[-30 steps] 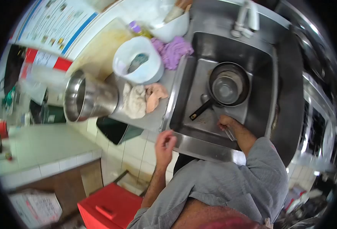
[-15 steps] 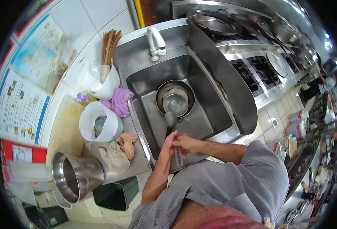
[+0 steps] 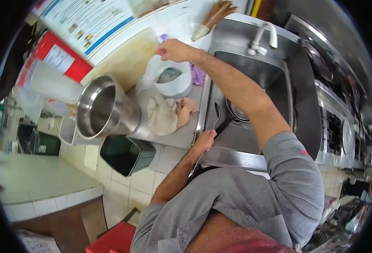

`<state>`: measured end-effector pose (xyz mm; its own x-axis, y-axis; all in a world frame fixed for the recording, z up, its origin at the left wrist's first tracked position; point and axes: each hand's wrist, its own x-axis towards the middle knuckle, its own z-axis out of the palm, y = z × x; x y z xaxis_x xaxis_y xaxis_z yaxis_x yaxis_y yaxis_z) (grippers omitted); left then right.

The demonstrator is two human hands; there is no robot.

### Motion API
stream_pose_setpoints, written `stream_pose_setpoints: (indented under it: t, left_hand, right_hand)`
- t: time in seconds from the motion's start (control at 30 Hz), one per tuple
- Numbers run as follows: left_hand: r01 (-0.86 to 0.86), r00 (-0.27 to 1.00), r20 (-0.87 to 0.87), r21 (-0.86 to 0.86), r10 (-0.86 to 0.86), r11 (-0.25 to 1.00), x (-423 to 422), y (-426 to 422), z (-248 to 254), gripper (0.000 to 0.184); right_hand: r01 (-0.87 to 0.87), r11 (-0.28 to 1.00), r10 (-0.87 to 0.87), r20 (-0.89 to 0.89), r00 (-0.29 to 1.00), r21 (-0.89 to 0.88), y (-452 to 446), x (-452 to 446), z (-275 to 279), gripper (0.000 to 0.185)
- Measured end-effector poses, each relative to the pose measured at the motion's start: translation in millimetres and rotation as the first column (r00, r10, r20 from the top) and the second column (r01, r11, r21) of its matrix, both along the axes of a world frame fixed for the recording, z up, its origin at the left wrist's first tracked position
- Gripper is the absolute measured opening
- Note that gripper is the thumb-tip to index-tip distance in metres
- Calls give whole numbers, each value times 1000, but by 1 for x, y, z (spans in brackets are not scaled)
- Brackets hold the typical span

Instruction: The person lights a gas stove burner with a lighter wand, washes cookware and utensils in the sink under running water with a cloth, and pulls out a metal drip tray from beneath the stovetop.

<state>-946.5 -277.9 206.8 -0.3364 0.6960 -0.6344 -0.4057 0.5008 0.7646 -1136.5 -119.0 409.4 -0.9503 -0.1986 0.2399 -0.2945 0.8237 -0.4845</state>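
Note:
My left hand (image 3: 205,141) is closed around a long-handled metal spoon (image 3: 217,110) at the front left edge of the sink, with the spoon's bowl pointing up over the basin. Close beside it is the black handle (image 3: 225,125) of a pan lying in the sink. My right arm stretches across the sink to the left. My right hand (image 3: 175,50) hangs above the rim of a white plastic tub (image 3: 175,87), fingers curled together; what they may hold is hidden. Inside the tub lies a grey-green scouring pad or cloth (image 3: 169,75).
Beige cloths (image 3: 163,118) and a large steel pot (image 3: 106,107) stand on the left counter. A purple cloth (image 3: 198,75) lies by the steel sink (image 3: 253,158). Behind are a white faucet (image 3: 264,38) and a brush (image 3: 215,14). A dark green bin (image 3: 129,154) is below.
My hands have parted. The right one has moved up and left to above the tub, while the left grips the spoon at the sink edge. The view has swung left.

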Motion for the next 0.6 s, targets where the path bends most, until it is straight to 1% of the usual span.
stream_pose_setpoints:
  t: [0.03, 0.07, 0.1, 0.13, 0.17, 0.2, 0.23, 0.27, 0.3, 0.33, 0.37, 0.4, 0.43, 0.47, 0.5, 0.53, 0.57, 0.6]
  left_hand:
    - [-25, 1000, -2, -7, 25, 1000, 3, -7, -3, 33]
    - [-49, 995, -90, 39, 52, 998, 8, -15, -8, 32]
    - [-64, 981, -179, 87, 79, 994, 10, -22, -6, 30]
    - [-93, 967, -229, 108, 116, 990, 13, -28, -3, 27]
    - [-109, 964, -233, 105, 131, 988, 15, -34, -13, 27]
    - [-25, 888, -440, 247, 135, 969, 16, -39, -23, 27]
    - [28, 831, -536, 304, 147, 952, 15, -43, -33, 27]
    - [80, 761, -625, 353, 171, 932, 14, -47, -34, 27]
    - [-37, 917, -379, 238, 128, 970, 13, -47, -20, 27]
    - [-111, 989, -84, 92, 119, 990, 14, -47, -9, 26]
    - [-116, 989, -79, 92, 124, 989, 16, -47, -4, 26]
    - [-165, 986, 21, 148, 164, 975, 16, -45, 1, 26]
    - [-214, 974, 122, 198, 193, 956, 16, -43, 3, 25]
    - [-208, 975, 123, 198, 186, 958, 16, -41, 2, 25]
    - [-188, 982, 60, 143, 181, 972, 16, -39, 1, 26]
    - [-167, 986, -2, 86, 168, 982, 15, -36, 0, 27]
    - [-148, 989, 0, 82, 149, 986, 13, -33, -8, 27]
    - [-80, 890, -440, 101, 116, 992, 12, -28, -20, 27]
  right_hand:
    - [-25, 1000, 25, -2, 1000, -7, -6, -12, -7, 37]
    - [-75, 981, 37, 207, 978, 179, -11, -24, -20, 42]
    - [-156, 923, 2, 400, 916, 351, -17, -34, -35, 48]
    - [-171, 922, 20, 398, 917, 347, -20, -39, -50, 48]
    - [-136, 925, -49, 466, 884, 356, -20, -42, -68, 53]
    - [-101, 924, -119, 527, 841, 369, -20, -43, -77, 58]
    - [-113, 924, -105, 524, 845, 366, -19, -46, -85, 58]
    - [-113, 927, -117, 561, 819, 359, -19, -48, -88, 60]
    - [-113, 928, -132, 597, 791, 354, -18, -51, -92, 61]
    - [-163, 921, -79, 579, 811, 354, -16, -56, -96, 56]
    - [-169, 920, -75, 583, 809, 353, -18, -54, -93, 56]
    - [-105, 919, -110, 502, 858, 381, -19, -49, -81, 53]
    - [-36, 915, -148, 417, 897, 402, -17, -43, -69, 51]
    - [90, 939, -180, 250, 951, 333, -13, -37, -58, 44]
    - [206, 949, -230, 78, 970, 239, -6, -31, -47, 38]
    - [254, 966, -254, -28, 967, 34, 5, -22, -36, 41]
    - [275, 946, -299, -128, 946, -173, 20, -11, -25, 44]
    - [294, 940, -315, -110, 943, -172, 37, 4, -11, 46]
